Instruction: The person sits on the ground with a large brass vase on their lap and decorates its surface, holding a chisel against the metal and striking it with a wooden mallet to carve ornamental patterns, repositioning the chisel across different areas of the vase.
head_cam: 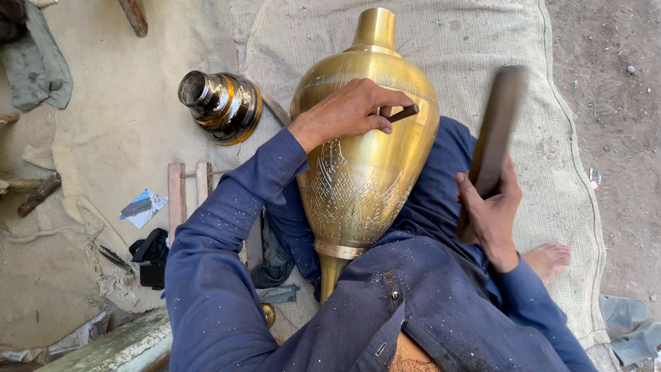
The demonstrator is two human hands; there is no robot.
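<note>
Brass vase [358,165], large and teardrop-shaped, is laid lengthwise across the lap at the centre of the frame, its narrow neck toward the top edge and its foot toward the bottom. Engraved line patterns are seen on its lower belly, while the upper belly is mostly plain with a few bands. Beneath it, a coarse woven cloth [468,48] is spread over the ground from the upper centre to the right edge. Blue sleeves and a blue garment speckled with pale flecks fill the lower half of the frame.

The left hand [348,110] is rested on the vase's upper belly, its fingers curled together and pinching a short dark chisel [403,114] whose end juts to the right. The right hand [492,207], at centre right, is wrapped tightly around a flat wooden mallet [494,131], raised and motion-blurred above the cloth.

A smaller dark polished metal vessel [220,105] is lying on its side at upper left, apart from the vase. A bare foot [549,260] is seen at lower right.
</note>
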